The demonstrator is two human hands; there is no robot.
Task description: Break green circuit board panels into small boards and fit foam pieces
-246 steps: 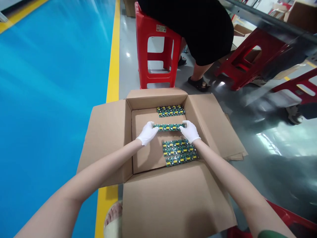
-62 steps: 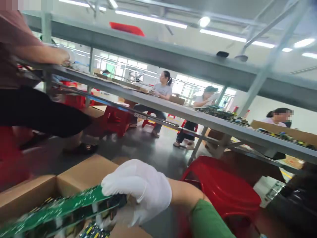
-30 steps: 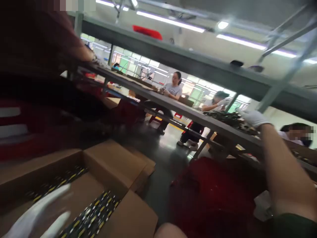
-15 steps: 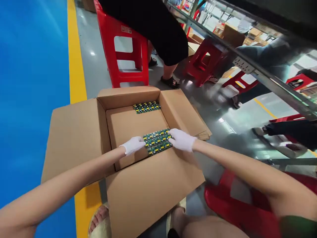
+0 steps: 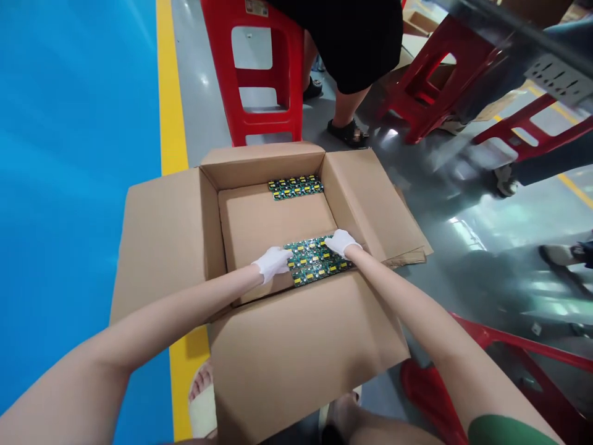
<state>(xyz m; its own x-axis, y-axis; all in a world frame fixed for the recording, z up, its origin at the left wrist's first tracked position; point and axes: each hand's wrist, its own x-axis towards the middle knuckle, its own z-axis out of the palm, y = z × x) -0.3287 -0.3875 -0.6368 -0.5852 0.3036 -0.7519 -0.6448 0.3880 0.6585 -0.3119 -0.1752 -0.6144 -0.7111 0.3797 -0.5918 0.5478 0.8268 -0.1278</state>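
Note:
In a white glove, my left hand [image 5: 272, 264] grips the left edge of a green circuit board panel [image 5: 309, 251] dotted with yellow parts. My right hand [image 5: 341, 242], gloved too, holds the panel's right end, fingers over its top. The panel is low inside an open cardboard box [image 5: 259, 337], near the front wall. Just in front of it shows another row of circuit boards [image 5: 319, 274]; whether the two touch, I cannot tell. More circuit boards [image 5: 296, 188] lie flat in the far right corner, on the cardboard sheet [image 5: 259, 213] lining the bottom.
The box flaps are folded outward. Beyond it stands a red stool [image 5: 266, 68] with a seated person in black [image 5: 354, 43]. Another red stool [image 5: 430, 383] is at lower right. A yellow line [image 5: 171, 111] borders blue floor [image 5: 78, 123] on the left.
The view has shifted, so the box appears farther right. Both hands remain at the panel's ends, and it stays near the box's front wall; the far boards look unmoved.

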